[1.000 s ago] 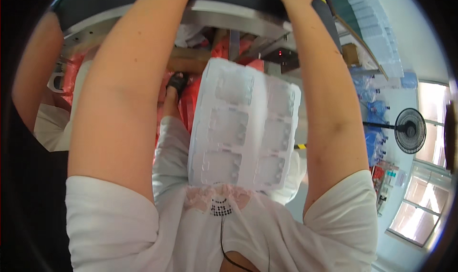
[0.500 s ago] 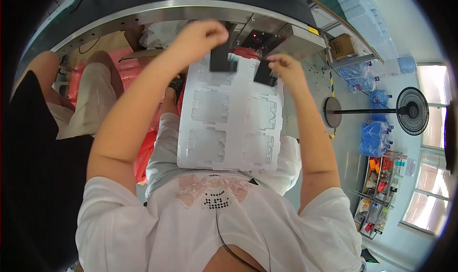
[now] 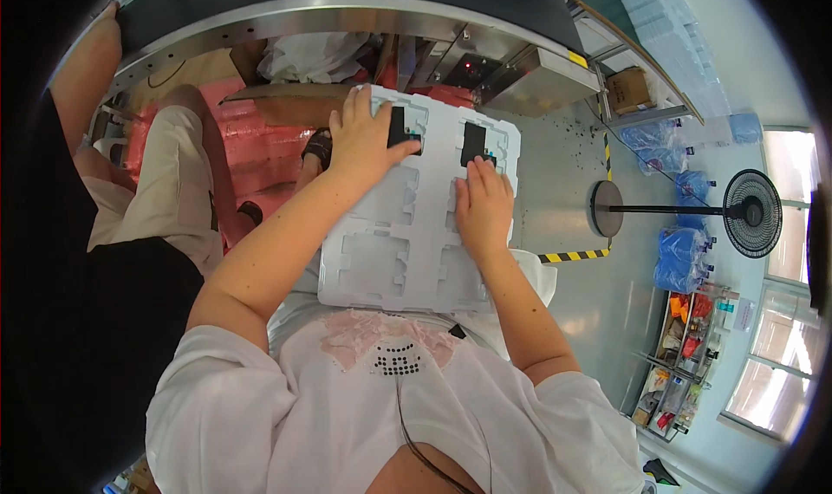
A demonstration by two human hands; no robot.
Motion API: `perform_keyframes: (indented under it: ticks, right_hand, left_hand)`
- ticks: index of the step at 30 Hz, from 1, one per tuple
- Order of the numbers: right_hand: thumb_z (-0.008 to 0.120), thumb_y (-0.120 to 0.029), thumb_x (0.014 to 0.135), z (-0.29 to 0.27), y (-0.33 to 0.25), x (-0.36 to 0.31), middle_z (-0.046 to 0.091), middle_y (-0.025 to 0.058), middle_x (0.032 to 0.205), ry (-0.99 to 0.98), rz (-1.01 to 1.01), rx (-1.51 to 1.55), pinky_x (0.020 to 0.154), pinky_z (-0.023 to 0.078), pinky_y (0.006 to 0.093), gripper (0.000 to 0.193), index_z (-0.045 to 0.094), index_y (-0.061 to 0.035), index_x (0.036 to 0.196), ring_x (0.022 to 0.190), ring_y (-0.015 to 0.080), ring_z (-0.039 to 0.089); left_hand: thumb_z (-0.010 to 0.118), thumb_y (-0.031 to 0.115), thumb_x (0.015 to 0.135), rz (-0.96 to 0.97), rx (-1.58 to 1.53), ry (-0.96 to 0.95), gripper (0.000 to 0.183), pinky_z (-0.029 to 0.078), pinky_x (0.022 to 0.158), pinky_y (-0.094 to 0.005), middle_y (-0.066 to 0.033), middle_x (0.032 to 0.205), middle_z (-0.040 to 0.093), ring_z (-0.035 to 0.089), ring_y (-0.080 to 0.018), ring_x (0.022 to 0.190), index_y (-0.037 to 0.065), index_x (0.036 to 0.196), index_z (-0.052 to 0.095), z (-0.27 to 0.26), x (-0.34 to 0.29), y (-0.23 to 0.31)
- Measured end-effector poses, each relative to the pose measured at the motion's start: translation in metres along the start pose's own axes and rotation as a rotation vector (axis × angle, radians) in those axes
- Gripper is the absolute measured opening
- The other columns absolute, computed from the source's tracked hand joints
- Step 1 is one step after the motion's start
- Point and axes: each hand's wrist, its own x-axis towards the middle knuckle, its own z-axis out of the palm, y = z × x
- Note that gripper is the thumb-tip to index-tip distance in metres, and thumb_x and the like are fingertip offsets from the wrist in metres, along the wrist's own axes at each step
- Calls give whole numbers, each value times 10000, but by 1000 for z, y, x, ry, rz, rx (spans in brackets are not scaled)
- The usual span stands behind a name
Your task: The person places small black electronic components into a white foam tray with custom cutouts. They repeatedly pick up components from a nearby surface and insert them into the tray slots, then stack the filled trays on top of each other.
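A white moulded foam tray [image 3: 394, 260] with several recessed pockets lies on my lap. Two black parts sit in its far pockets, one on the left [image 3: 399, 126] and one on the right [image 3: 475, 142]. My left hand [image 3: 362, 140] rests flat on the tray's far left corner, its thumb against the left black part. Lower down on the tray lies my right hand [image 3: 484, 210], palm down, its fingertips touching the near edge of the right black part. Neither hand grips anything.
A curved black conveyor belt with a metal rim [image 3: 347, 9] runs across the top. Another person [image 3: 165, 191] sits at my left. Beyond my knees are pink crates [image 3: 260, 143]. To the right stand a floor fan [image 3: 745, 212], blue bags [image 3: 680, 256] and a small shelf [image 3: 685, 355].
My arms came down from the conveyor. The two black parts I carried now sit in the tray's far pockets, and both hands lie flat on the tray.
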Motion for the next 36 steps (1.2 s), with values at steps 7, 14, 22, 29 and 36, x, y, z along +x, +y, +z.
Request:
perform_keyframes:
  ticks: [7,14,22,29,36]
  right_hand:
    - [535,-112,895,-22,6,39,615,157,1028,104,331,496,818,460,364,179,624,-6,1009,919,306,585]
    - [545,-110,900,-25,18,68,610,128,993,142,352,560,759,481,322,159,627,-5,987,882,246,591]
    - [564,-91,882,-36,11,100,623,105,942,202,221,546,697,486,303,134,636,-8,958,837,212,597]
    - [573,-158,877,-52,-1,207,637,94,840,387,35,485,702,475,328,177,646,-13,948,763,205,601]
    - [547,-410,874,0,22,357,570,195,1166,71,388,-152,888,424,477,464,635,-17,1103,1108,325,534]
  left_hand:
    - [689,399,771,190,-39,-212,535,259,1032,-547,-202,1358,386,295,-360,1318,89,1193,581,-11,11,-11]
    - [661,224,798,448,85,-617,330,409,933,-405,-128,1219,531,511,-277,1137,61,1082,621,-44,39,-7]
    - [582,115,763,956,491,-579,211,476,867,-342,-176,1136,567,539,-270,1109,-6,922,647,-32,31,-28]
    - [604,100,770,773,72,-273,135,450,880,-342,-83,1094,605,552,-227,1075,44,887,640,-46,27,-38]
    - [623,169,861,451,-274,657,178,466,722,-304,-91,837,635,606,-240,794,-6,892,630,-120,159,0]
